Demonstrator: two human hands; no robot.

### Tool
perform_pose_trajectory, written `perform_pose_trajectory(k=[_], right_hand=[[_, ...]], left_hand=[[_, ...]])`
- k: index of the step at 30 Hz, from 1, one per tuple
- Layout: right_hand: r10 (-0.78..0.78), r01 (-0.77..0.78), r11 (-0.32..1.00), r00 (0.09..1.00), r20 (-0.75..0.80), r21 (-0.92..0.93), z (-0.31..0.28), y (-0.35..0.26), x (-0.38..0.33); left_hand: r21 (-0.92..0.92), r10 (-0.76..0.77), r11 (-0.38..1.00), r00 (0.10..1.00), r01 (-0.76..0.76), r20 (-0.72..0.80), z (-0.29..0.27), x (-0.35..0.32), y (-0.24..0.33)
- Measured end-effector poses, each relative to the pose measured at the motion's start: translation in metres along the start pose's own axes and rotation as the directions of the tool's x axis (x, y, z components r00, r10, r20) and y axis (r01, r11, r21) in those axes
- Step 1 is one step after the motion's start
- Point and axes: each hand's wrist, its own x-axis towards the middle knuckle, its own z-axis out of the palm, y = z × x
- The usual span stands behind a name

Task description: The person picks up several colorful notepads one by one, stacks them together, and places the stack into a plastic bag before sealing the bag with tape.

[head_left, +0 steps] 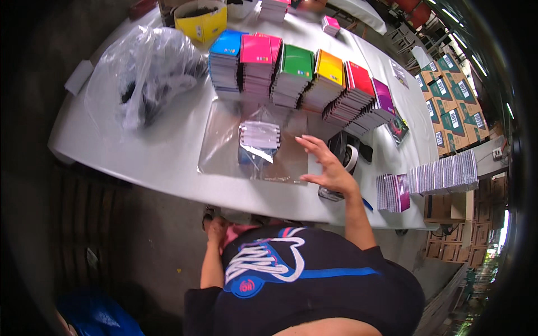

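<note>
A clear plastic bag lies flat near the table's front edge. Inside it is a small stack of spiral notebooks, white edges and a dark blue part showing. My right hand hovers by the bag's right side, open, thumb and fingers apart with nothing between them. Just right of it stands a black tape dispenser with a pale tape roll, partly hidden by that hand. My left hand hangs low beside my body, below the table edge; its fingers are too unclear to read.
Behind the bag stand stacks of blue, pink, green, yellow, red and purple notebooks. A crumpled plastic bag and yellow box sit left. Notebook rows stand right; cartons beyond.
</note>
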Motion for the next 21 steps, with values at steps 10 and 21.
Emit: perform_pose_trajectory(k=[10,21], right_hand=[[-0.256,0.064,0.893,0.887,-0.385,-0.445,0.07,0.017,0.056],[0.087,0.113,0.951,0.795,-0.6,0.288,0.058,0.006,0.053]], left_hand=[[-0.106,0.242,0.963,0.969,-0.246,-0.05,-0.255,0.03,0.178],[-0.146,0.746,0.664,0.663,-0.734,0.059,-0.2,0.166,0.322]])
